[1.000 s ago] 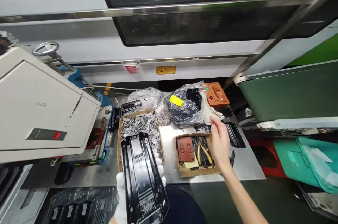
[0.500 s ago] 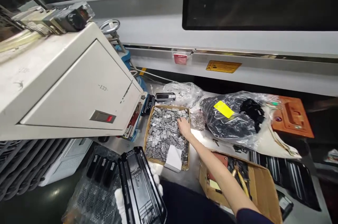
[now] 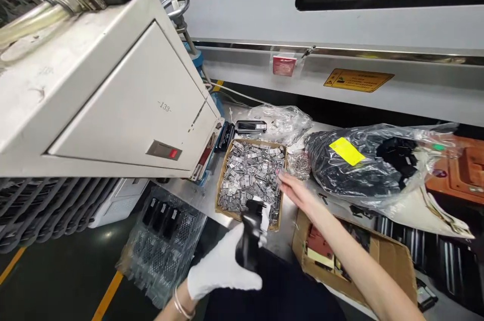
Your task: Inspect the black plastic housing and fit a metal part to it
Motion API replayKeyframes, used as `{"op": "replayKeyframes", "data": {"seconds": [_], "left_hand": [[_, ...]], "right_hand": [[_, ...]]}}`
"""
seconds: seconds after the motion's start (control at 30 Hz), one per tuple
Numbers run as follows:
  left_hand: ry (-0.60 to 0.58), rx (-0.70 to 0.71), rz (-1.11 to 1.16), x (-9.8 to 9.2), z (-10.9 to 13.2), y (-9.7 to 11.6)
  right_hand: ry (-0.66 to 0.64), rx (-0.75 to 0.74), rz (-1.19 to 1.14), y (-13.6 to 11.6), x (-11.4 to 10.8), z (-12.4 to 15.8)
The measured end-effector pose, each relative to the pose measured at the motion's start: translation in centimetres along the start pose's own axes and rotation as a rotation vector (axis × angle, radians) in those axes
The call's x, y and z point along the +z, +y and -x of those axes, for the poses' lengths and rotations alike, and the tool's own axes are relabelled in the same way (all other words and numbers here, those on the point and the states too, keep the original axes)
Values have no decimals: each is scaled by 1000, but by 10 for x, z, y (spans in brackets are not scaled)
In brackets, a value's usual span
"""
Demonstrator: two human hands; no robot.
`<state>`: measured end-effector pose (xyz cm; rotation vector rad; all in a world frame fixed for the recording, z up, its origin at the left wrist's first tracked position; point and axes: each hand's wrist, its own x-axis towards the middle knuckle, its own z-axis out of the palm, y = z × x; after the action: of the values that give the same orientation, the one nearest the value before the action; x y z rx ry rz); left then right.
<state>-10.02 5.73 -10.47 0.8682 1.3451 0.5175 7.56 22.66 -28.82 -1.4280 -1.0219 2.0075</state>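
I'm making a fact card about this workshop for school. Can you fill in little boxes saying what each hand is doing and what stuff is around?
left hand: white-gloved left hand grips a black plastic part
right hand: bare right hand at the edge of the cardboard box of small metal pieces; whether it pinches one cannot be told
behind: clear bag of black parts with a yellow label
left: beige machine marked 133
near right: brown carton of tools

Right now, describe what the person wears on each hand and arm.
The left hand wears a white fabric glove, with thin metal bangles at the wrist below its cuff. The right hand is bare, with no glove, and the forearm is uncovered as far as the picture shows; no watch or ring is visible.
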Motion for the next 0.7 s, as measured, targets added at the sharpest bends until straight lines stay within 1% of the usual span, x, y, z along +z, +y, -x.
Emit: {"op": "replayKeyframes", "data": {"seconds": [0.03,0.07,0.1,0.17,0.27,0.37,0.47,0.53,0.63,0.7], "left_hand": [[2,23,-124,2,-3,10],[2,77,-270,6,-5,21],[5,151,-418,10,-7,31],[-5,316,-673,21,-8,47],[4,539,-892,38,-8,57],[-53,700,-1017,56,-13,59],[-129,744,-1091,76,-20,62],[-173,727,-1128,89,-23,65],[-222,709,-1201,104,-25,66],[-228,722,-1252,111,-25,67]], "right_hand": [[-19,42,-86,4,-4,29],[-33,76,-156,9,-9,59],[-32,106,-221,13,-16,89],[18,132,-364,18,-30,145],[142,79,-557,15,-52,215],[299,-31,-598,2,-66,272],[392,-147,-611,-8,-66,316],[483,-205,-612,-8,-61,336],[724,-272,-525,4,-53,350],[809,-305,-402,14,-48,352]]}}
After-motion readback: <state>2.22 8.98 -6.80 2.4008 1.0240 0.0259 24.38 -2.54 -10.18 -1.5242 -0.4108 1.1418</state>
